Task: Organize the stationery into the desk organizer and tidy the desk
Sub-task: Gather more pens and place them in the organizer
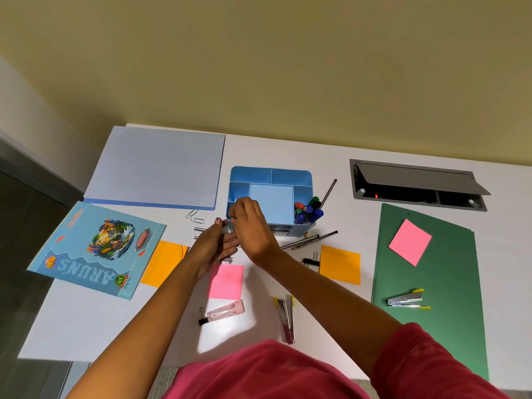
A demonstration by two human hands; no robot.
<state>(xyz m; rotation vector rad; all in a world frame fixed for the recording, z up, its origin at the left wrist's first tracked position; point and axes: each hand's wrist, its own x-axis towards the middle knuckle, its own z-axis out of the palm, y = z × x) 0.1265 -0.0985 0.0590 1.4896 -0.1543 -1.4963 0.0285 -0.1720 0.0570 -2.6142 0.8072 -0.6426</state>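
The blue desk organizer (290,177) stands mid-desk, with several markers (309,211) in its right compartment. My right hand (252,226) hovers at the organizer's front left compartment, fingers bunched together; what they hold is hidden. Just left of it, my left hand (211,249) is held flat, fingers straight, palm toward the right hand. Two paper clips (195,217) lie left of the organizer. Pens (309,240) lie in front of it, and a pencil (329,192) leans at its right.
Orange sticky notes (341,263) (161,263), pink ones (226,282) (410,241), black binder clips (311,262) (203,319), a pink case (226,311) and staplers (286,319) (404,300) are scattered about. Green folder (431,277) right, notebook (95,249) and pale folder (155,168) left, cable hatch (417,182) back right.
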